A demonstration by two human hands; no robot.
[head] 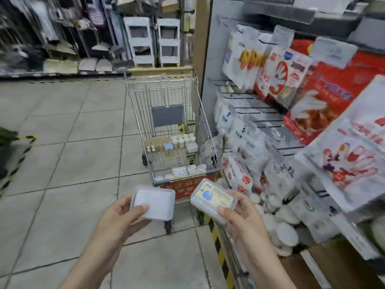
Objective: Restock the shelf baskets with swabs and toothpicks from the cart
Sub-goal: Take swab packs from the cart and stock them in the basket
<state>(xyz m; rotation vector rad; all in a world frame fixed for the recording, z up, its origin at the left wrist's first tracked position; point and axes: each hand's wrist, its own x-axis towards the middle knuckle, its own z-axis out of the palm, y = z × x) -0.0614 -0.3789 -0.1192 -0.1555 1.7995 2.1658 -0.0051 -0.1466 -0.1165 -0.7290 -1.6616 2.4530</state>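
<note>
Left hand: our left hand [123, 213] grips a clear plastic box [153, 204], plain white face up, thumb across its near edge.
Right hand: our right hand [239, 213] grips a second clear box [212, 200], yellow label with a blue mark up, thumb on its near corner.
Boxes: both held above the tiled floor [62, 163], just apart, contents unreadable.
Cart: wire shopping cart [170, 130] ahead, small bottles and packs at its bottom.
Shelf: rack [270, 122] at right, hung glove packs [279, 76]; round tubs [285, 228] low down.
</note>
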